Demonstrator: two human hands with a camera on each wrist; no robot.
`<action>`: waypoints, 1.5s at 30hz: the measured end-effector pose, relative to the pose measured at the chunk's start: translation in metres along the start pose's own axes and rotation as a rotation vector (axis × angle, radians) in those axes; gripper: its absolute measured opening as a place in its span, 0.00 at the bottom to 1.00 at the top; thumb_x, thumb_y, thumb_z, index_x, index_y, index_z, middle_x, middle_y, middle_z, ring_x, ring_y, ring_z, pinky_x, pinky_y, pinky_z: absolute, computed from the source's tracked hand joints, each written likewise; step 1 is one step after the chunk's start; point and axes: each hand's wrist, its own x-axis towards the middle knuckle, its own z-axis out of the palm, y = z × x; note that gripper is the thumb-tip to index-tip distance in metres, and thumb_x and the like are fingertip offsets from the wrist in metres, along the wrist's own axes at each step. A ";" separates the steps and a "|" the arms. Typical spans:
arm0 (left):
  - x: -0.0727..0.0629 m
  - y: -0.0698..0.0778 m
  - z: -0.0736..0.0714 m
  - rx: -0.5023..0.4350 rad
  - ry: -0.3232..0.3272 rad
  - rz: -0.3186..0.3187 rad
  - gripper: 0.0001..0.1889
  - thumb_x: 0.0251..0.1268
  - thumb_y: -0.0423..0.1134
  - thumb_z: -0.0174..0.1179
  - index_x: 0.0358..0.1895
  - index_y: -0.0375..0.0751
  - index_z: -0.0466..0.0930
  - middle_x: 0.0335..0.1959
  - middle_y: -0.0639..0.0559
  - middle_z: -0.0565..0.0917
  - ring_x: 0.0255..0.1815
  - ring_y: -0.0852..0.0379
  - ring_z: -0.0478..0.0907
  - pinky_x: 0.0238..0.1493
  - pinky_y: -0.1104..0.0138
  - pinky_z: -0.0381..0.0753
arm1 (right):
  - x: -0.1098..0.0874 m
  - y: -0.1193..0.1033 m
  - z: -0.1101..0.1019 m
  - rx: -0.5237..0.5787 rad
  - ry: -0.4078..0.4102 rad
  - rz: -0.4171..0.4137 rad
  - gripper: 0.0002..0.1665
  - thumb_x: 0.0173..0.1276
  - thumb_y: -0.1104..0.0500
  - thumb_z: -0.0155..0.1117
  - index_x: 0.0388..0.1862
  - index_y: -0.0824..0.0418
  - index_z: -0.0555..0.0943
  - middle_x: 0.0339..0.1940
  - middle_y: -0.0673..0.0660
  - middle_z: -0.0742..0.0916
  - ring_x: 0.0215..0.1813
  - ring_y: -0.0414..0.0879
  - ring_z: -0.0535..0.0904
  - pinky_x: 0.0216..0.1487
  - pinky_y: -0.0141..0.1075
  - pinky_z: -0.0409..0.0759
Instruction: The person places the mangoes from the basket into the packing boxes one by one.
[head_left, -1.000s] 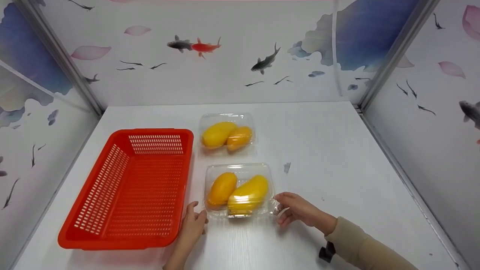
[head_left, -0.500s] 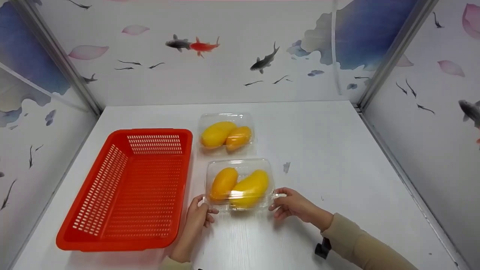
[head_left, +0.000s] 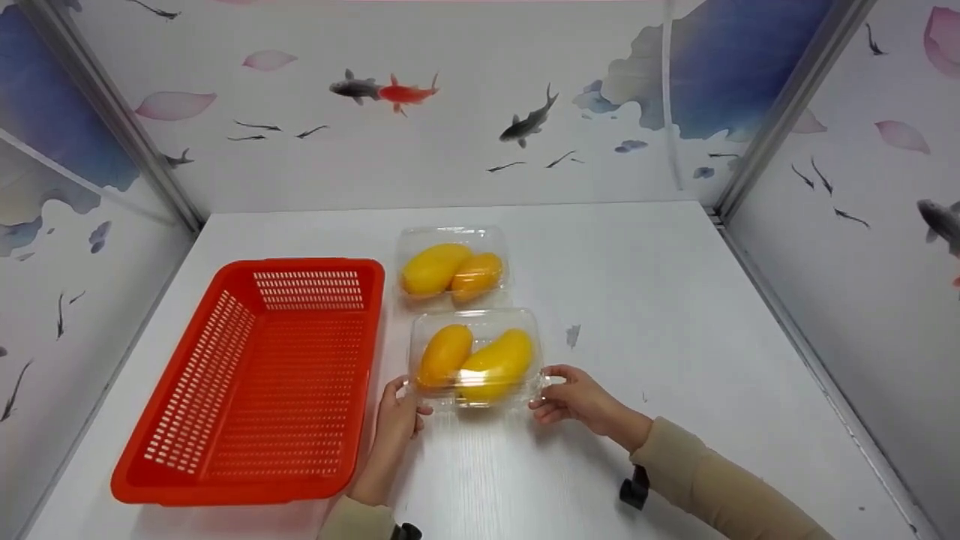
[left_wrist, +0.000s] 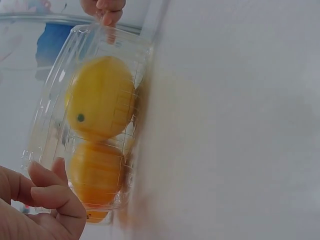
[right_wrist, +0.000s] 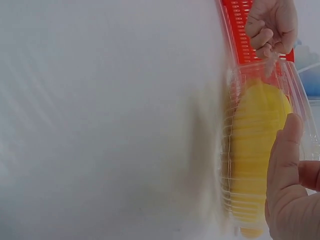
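A clear plastic clamshell box (head_left: 474, 318) with two mangoes inside, one orange-yellow (head_left: 445, 356) and one bright yellow (head_left: 504, 360), is between my two hands. My left hand (head_left: 397, 411) pinches its near left corner. At the near right corner, my right hand (head_left: 579, 401) pinches the edge between thumb and fingers. Both wrist views show the box close over the white table, the mangoes visible through its ribbed wall (right_wrist: 228, 165). Directly behind it, a second clamshell box (head_left: 450, 234) holds two more mangoes and stands untouched.
Left of the boxes stands a red plastic basket (head_left: 373, 337) with slotted walls and nothing in it; my left forearm runs close along its right side. Printed panels (head_left: 420, 165) enclose the white table (head_left: 645, 300) at the back and both sides. A grey mark (head_left: 573, 335) shows on the tabletop.
The nearer box has moved away from me, closer to the rear box. My left hand has come up to its left corner and taken hold; my right hand has moved along with it.
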 end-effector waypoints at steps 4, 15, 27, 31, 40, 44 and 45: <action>0.000 0.000 0.001 0.006 -0.001 -0.008 0.24 0.69 0.41 0.44 0.65 0.39 0.55 0.27 0.49 0.79 0.16 0.60 0.66 0.21 0.75 0.67 | 0.001 0.002 0.000 -0.004 0.000 -0.017 0.27 0.67 0.66 0.49 0.62 0.73 0.55 0.29 0.57 0.85 0.27 0.43 0.83 0.35 0.35 0.82; 0.004 -0.004 -0.004 -0.047 0.015 0.085 0.23 0.64 0.35 0.41 0.63 0.35 0.57 0.25 0.48 0.79 0.13 0.61 0.64 0.17 0.73 0.65 | 0.008 -0.004 0.001 -0.002 0.035 0.011 0.27 0.67 0.65 0.50 0.62 0.69 0.56 0.29 0.57 0.85 0.27 0.44 0.83 0.35 0.35 0.82; 0.019 -0.002 0.000 -0.072 0.228 0.155 0.22 0.67 0.35 0.39 0.63 0.35 0.58 0.26 0.48 0.76 0.17 0.60 0.66 0.20 0.72 0.66 | 0.032 -0.014 0.013 0.028 0.051 0.019 0.25 0.68 0.64 0.49 0.62 0.67 0.57 0.32 0.59 0.84 0.29 0.45 0.83 0.38 0.36 0.82; 0.024 -0.001 0.001 -0.104 0.251 0.195 0.22 0.65 0.33 0.38 0.62 0.34 0.58 0.23 0.48 0.75 0.14 0.61 0.65 0.18 0.72 0.65 | 0.036 -0.016 0.014 0.036 0.069 0.023 0.25 0.68 0.64 0.49 0.62 0.66 0.58 0.32 0.59 0.84 0.29 0.46 0.83 0.38 0.36 0.82; 0.028 0.001 -0.002 -0.068 0.276 0.191 0.21 0.63 0.34 0.40 0.60 0.36 0.59 0.25 0.48 0.76 0.15 0.60 0.67 0.18 0.71 0.67 | 0.040 -0.020 0.015 0.041 0.038 0.008 0.25 0.68 0.65 0.48 0.62 0.67 0.56 0.31 0.58 0.84 0.28 0.44 0.83 0.37 0.36 0.82; 0.027 0.002 -0.001 -0.026 0.288 0.180 0.20 0.67 0.38 0.41 0.61 0.37 0.58 0.28 0.46 0.77 0.18 0.57 0.69 0.20 0.70 0.69 | 0.037 -0.021 0.016 0.041 0.031 0.007 0.27 0.68 0.64 0.48 0.63 0.68 0.54 0.32 0.59 0.84 0.28 0.44 0.83 0.37 0.36 0.82; 0.026 0.002 0.000 -0.025 0.280 0.185 0.21 0.68 0.40 0.41 0.62 0.37 0.57 0.34 0.44 0.77 0.24 0.55 0.73 0.26 0.67 0.73 | 0.036 -0.021 0.015 0.036 0.030 0.009 0.28 0.68 0.63 0.48 0.64 0.68 0.54 0.33 0.59 0.84 0.28 0.45 0.83 0.37 0.36 0.82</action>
